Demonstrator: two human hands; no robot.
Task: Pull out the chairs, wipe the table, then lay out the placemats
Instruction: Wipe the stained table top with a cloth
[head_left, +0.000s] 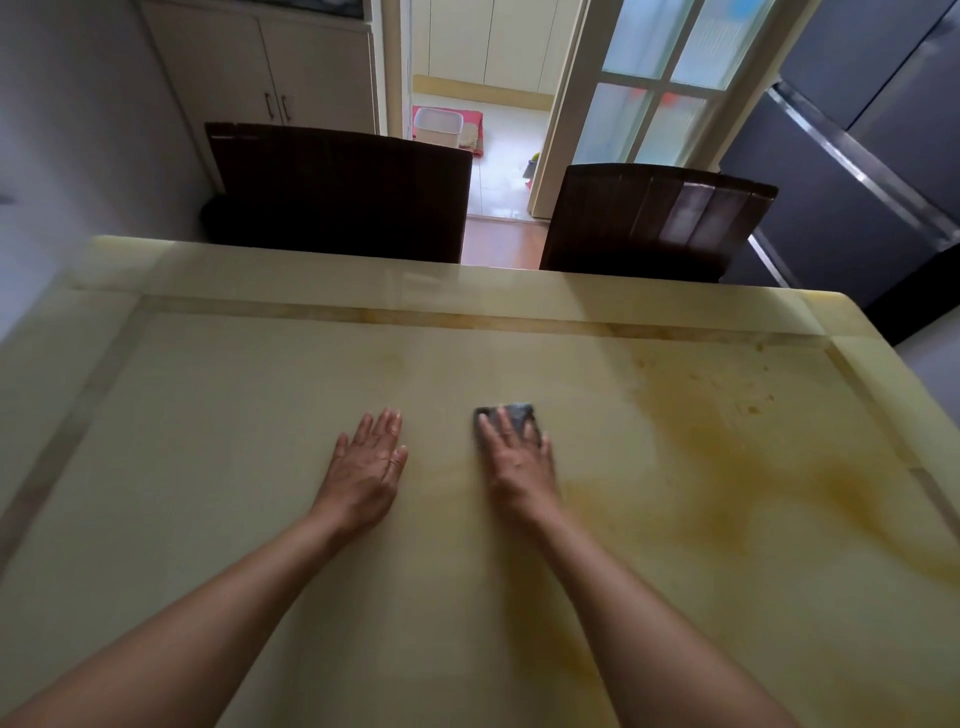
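Note:
A cream stone-patterned table fills the lower view, with orange-brown veining on its right side. My left hand lies flat on the tabletop with straight fingers. My right hand presses a small dark grey cloth onto the table with straight fingers; most of the cloth is hidden under the fingers. Two dark brown chairs stand at the far edge, the left chair and the right chair. No placemats are in view.
A wall runs along the table's left side. A grey refrigerator stands at the back right. Behind the chairs are a cream cabinet, a glass-paned door and an open doorway with a white bin.

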